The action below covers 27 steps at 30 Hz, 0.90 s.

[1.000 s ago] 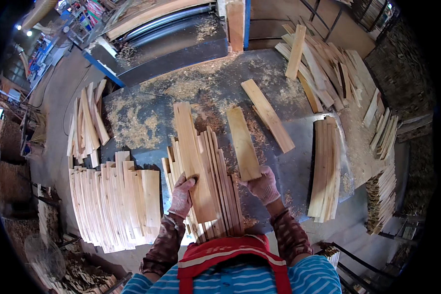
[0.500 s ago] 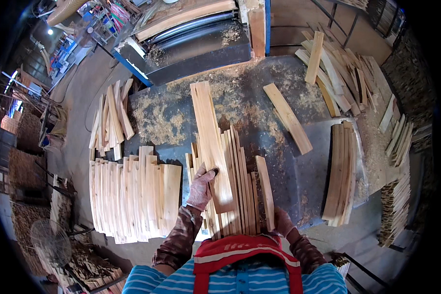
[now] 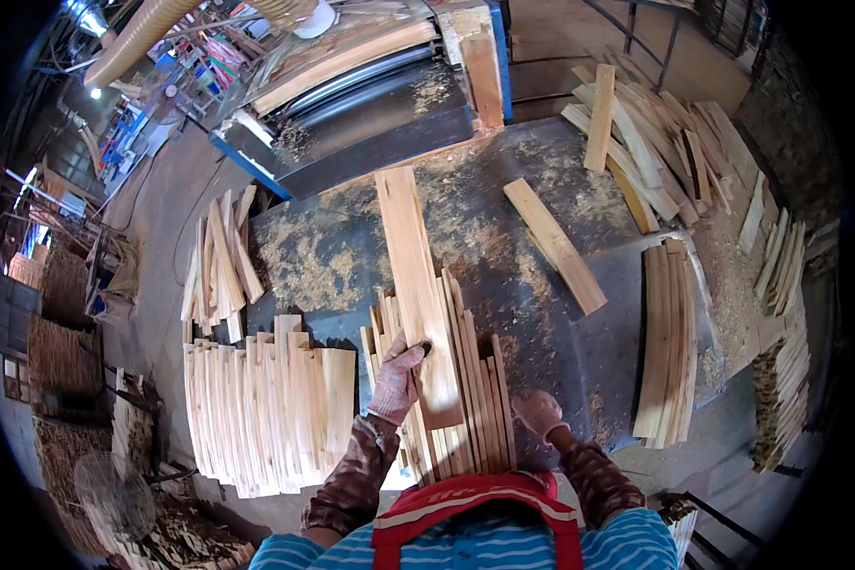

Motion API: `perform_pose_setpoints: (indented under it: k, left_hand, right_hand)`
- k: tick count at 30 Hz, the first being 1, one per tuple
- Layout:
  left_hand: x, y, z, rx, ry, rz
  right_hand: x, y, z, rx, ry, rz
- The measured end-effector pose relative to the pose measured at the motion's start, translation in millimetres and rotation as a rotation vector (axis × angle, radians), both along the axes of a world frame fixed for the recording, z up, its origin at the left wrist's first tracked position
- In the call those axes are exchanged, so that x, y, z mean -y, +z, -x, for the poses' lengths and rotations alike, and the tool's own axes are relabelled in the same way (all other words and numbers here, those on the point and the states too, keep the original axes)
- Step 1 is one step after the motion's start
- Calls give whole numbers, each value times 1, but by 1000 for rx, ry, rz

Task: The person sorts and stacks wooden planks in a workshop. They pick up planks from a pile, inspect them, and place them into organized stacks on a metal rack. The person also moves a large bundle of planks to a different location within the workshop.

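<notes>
My left hand (image 3: pixel 396 382), in a pale knitted glove, grips the near part of a long light wooden board (image 3: pixel 410 271). That board points away from me, above a row of narrow wooden strips (image 3: pixel 473 385) standing close together in front of my body. My right hand (image 3: pixel 539 415), also gloved, is just right of the row, over the dark metal table (image 3: pixel 565 375). Its fingers are curled and nothing shows in them. Farther right lies a single loose board (image 3: pixel 556 247).
A larger row of pale boards (image 3: pixel 266 408) stands on the left, with loose strips (image 3: pixel 220 252) behind it. Bundled boards (image 3: pixel 663 342) lie at right; a jumbled pile (image 3: pixel 651 147) sits at far right. A roller machine (image 3: pixel 366 123) stands beyond the shavings-strewn table.
The tilted strip beside my right hand now appears to stand in the row's right end. My right hand has let go and moved slightly up. My left hand still holds the long board.
</notes>
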<state>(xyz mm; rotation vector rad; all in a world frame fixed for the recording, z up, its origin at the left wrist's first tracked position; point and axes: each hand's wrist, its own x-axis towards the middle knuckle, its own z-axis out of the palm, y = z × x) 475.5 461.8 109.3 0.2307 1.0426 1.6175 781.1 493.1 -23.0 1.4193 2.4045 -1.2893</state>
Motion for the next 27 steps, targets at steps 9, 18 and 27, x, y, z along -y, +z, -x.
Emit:
perform_pose_setpoints:
  k: [9,18,27]
  left_hand:
    - [-21,2,-31,-18,-111,208]
    - [-48,-20,-92,-288,-273,64]
    - [-36,-63,-133,-1211,-992,71]
  right_hand:
    - [-112,88,52,-532,-568,186]
    - [-95,76,61,-1093,-946,435]
    - [-60,11,-106,-405,-1155,72]
